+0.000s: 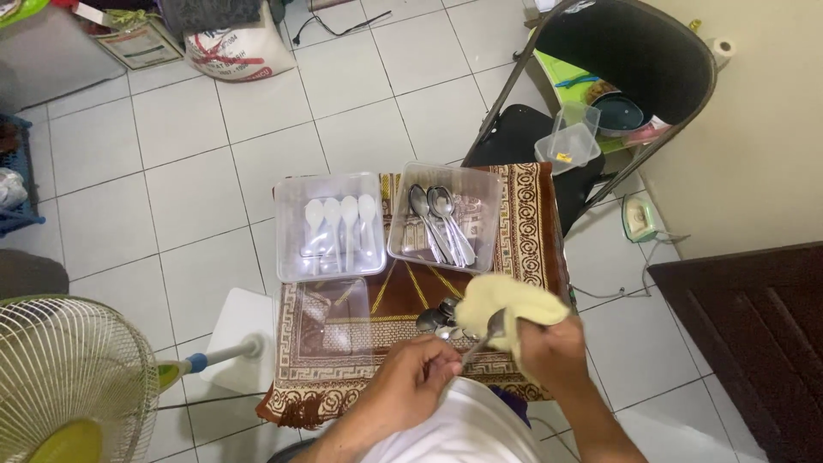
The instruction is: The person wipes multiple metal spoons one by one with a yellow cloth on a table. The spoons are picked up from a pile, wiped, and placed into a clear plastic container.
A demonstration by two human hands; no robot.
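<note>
Gripped at its handle end, a metal spoon (482,340) sits in the left hand (417,377), fingers closed round the lower part of the shaft, low in the centre of the frame. Its long axis runs on a slant from lower left up to upper right, and the bowl end lies against a pale yellow cloth (507,312). That cloth is bunched in the right hand (549,350), which is closed on it just right of centre, so the cloth-holding hand is the nearer one to the bowl while the other has only the handle. The spoon looks slim, silvery and shiny, its bowl partly hidden by the cloth.

Just left of the cloth, more spoon bowls (437,318) lie in a small heap on the patterned brown mat (531,231). Above, toward the middle of the frame, a clear tray of metal spoons (444,219) stands beside a clear tray of white plastic spoons (330,227), the two close together. A clear lid (334,321) lies below the plastic-spoon tray. A fan (73,377) fills the lower left corner.
</note>
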